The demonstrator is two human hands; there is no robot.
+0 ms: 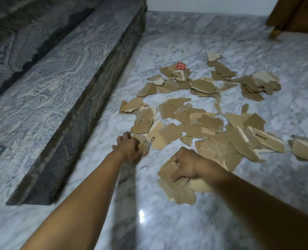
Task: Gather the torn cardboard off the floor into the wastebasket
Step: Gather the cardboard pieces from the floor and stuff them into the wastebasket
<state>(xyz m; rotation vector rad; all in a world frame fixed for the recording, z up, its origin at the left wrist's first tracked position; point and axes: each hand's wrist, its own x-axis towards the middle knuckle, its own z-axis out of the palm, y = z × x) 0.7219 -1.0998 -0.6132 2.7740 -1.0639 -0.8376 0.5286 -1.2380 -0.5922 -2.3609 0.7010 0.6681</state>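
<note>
**Both hands gripping cardboard beside the stone step**

The pale marble floor (167, 222) is filling most of the view. The grey stone step (50, 91) is running along its left side, from the near left corner away to the far wall. The torn cardboard (194, 120) is lying flat on the floor to the right of the step, as a loose scatter of brown pieces, many of them overlapping. The scatter's nearest edge is sitting close to the step's riser, and its far pieces are lying well out to the right.

A piece of wooden furniture (297, 13) is standing far to the right of the step, at the back corner.

The right hand (184, 165) is clamping down on a stack of pieces (178, 188), its fingers curled over the top, well to the right of the step. The left hand (129, 148) is curling round a small scrap (144, 147) at the edge of the scatter, near the step.

The PICO piece (265, 139) is lying farther right, and the red-printed piece (181, 66) is lying at the scatter's far end.
</note>
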